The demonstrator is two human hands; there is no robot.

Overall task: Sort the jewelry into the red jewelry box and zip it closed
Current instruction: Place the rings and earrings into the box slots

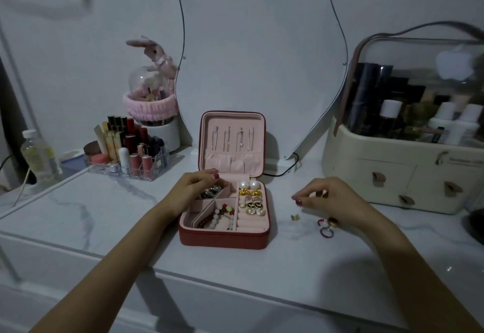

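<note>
Red jewelry box [224, 238] sits open near the middle of our marble table [104, 217], lid up, close to the front edge. Our left hand [195, 188] is over its back left compartment, fingers curled onto some dark beads [209, 191]. Our right hand [331, 199] hovers just right of the box, fingers loosely bent; can't tell if it's pinching anything. A few rings [326, 226] lie on the table under it.

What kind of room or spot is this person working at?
Most likely a dressing table in a bedroom: a curvy mirror stands against the wall, a clear organizer of lipsticks sits to its left, and a lidded cosmetics case full of bottles sits on the right.
</note>
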